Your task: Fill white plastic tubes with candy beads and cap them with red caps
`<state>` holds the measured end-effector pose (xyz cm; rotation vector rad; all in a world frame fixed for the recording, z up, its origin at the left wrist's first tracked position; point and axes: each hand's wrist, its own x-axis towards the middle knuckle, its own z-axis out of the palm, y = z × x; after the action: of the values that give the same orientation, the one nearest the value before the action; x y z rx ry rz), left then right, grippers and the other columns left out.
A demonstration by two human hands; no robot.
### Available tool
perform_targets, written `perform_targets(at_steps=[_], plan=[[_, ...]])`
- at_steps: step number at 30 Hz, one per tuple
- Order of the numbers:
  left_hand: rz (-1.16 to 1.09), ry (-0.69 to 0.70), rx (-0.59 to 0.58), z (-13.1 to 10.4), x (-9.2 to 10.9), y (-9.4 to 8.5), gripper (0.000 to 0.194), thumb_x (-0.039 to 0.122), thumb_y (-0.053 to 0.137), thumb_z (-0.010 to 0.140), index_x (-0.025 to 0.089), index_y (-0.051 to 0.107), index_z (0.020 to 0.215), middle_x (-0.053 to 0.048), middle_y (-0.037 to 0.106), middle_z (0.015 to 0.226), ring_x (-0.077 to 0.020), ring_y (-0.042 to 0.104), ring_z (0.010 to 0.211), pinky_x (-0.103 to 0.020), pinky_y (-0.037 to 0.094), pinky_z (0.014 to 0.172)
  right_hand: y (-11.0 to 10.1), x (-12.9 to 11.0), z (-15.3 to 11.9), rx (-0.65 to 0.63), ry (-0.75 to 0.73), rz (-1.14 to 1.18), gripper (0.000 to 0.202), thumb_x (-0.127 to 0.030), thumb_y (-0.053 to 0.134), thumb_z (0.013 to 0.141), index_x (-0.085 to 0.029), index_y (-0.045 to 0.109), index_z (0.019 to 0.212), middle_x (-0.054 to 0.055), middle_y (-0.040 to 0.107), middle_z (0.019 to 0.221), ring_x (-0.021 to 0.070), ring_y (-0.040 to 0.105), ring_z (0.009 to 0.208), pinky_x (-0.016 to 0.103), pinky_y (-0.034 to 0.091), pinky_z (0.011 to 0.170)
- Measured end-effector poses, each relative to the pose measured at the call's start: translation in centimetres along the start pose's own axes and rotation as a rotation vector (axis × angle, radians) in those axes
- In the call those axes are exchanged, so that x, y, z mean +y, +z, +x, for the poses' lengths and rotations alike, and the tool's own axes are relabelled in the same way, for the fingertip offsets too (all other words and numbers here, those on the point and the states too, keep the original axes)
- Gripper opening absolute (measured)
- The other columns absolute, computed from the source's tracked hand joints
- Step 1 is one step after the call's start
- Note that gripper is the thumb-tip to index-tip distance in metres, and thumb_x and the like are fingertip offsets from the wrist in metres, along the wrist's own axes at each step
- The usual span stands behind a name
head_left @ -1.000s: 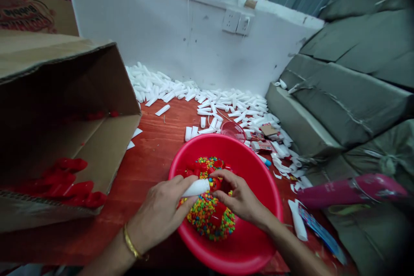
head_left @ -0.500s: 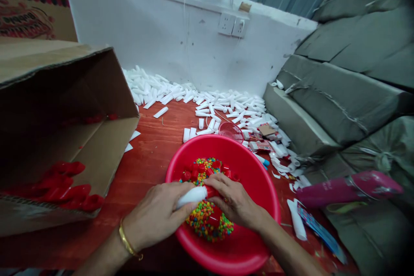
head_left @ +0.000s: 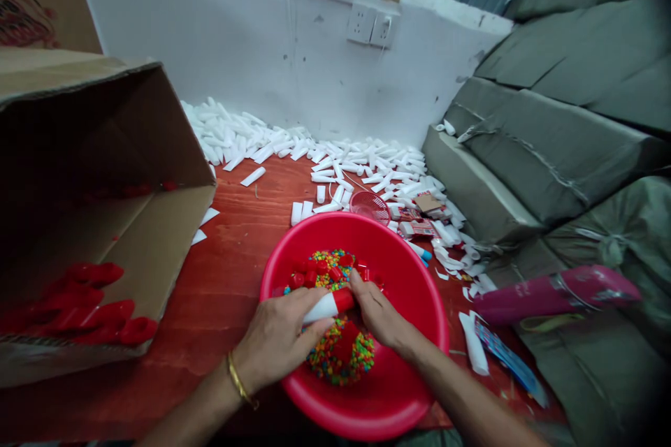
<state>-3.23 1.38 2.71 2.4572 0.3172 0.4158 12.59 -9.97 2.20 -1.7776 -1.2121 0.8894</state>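
My left hand (head_left: 280, 335), with a gold bangle at the wrist, is wrapped round a white plastic tube (head_left: 321, 309). A red cap (head_left: 344, 299) sits on the tube's right end. My right hand (head_left: 381, 314) lies with straight fingers and its palm against the cap's end; it does not grip. Both hands are over a red plastic basin (head_left: 419, 279). Inside the basin are small multicoloured candies (head_left: 361, 356) and several loose red caps (head_left: 314, 272). The hands hide part of the candies.
To the left lies a cardboard box (head_left: 157, 237), open-sided, with red caps (head_left: 89, 300) inside. White tubes (head_left: 293, 143) heap along the wall. Behind the basin is a small red basket (head_left: 370, 204). A purple bottle (head_left: 556, 293) and wrapped bales (head_left: 524, 147) stand on the right.
My right hand's fingers have uncurled from the cap and straightened, with the palm now at its end. The tube has tilted up slightly at the cap end. The view has shifted slightly.
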Motion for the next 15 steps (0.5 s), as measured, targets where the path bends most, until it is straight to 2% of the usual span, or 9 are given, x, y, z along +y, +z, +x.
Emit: perform_targets(at_steps=[2,4,5,9,12,15], plan=[[-0.097,-0.057,-0.012,0.4,0.1,-0.1,0.03,0.037,0.045,0.086,0.022,0.053,0.111,-0.004,0.064,0.095,-0.0182,0.06,0.081,-0.032,0.048,0.07,-0.3,-0.2,-0.1,0.097,-0.163,-0.066,0.049,-0.05,0.022,0.092,-0.016,0.054,0.078,0.002,0.053,0.068,0.0115,0.047,0.058,0.023,0.038,0.052],[-0.171,-0.072,-0.06,0.7,0.2,-0.5,0.028,0.037,0.045,0.086,0.022,0.054,0.108,-0.003,0.064,0.092,-0.0165,0.06,0.079,-0.03,0.048,0.068,-0.7,-0.5,-0.3,0.094,-0.305,-0.106,0.033,-0.044,0.035,0.09,-0.016,0.052,0.096,0.005,0.055,0.086,0.0128,0.049,0.07,0.024,0.04,0.061],[-0.187,-0.067,-0.085,0.7,0.1,-0.6,0.027,0.037,0.045,0.086,0.022,0.055,0.107,-0.002,0.064,0.091,-0.0161,0.06,0.079,-0.029,0.048,0.068,-0.9,-0.6,-0.4,0.066,-0.329,-0.11,0.029,-0.042,0.039,0.089,-0.016,0.052,0.098,0.004,0.055,0.085,0.0126,0.049,0.07,0.023,0.039,0.061],[-0.075,-0.031,-0.075,0.2,-0.3,0.0,0.031,0.037,0.048,0.085,0.022,0.053,0.113,-0.004,0.064,0.098,-0.0188,0.06,0.086,-0.031,0.048,0.073,-0.9,-0.3,-0.3,0.015,-0.241,-0.142,0.028,-0.038,0.041,0.088,-0.016,0.051,0.073,-0.003,0.043,0.06,0.0093,0.039,0.054,0.02,0.03,0.05],[0.105,0.017,-0.031,-0.1,-0.4,1.0,0.033,0.036,0.044,0.087,0.021,0.051,0.115,-0.005,0.063,0.09,-0.0195,0.061,0.077,-0.031,0.048,0.065,-0.5,0.1,0.1,0.025,-0.187,-0.17,0.037,-0.039,0.04,0.087,-0.018,0.041,0.058,-0.006,0.032,0.052,0.0081,0.031,0.049,0.02,0.022,0.045],[0.221,0.068,0.056,0.1,0.0,1.6,0.033,0.035,0.043,0.088,0.019,0.051,0.116,-0.005,0.062,0.084,-0.0186,0.06,0.068,-0.029,0.047,0.057,0.1,0.3,0.4,0.057,-0.139,-0.079,0.044,-0.047,0.038,0.087,-0.019,0.034,0.053,-0.006,0.028,0.05,0.0079,0.028,0.046,0.02,0.02,0.042]])
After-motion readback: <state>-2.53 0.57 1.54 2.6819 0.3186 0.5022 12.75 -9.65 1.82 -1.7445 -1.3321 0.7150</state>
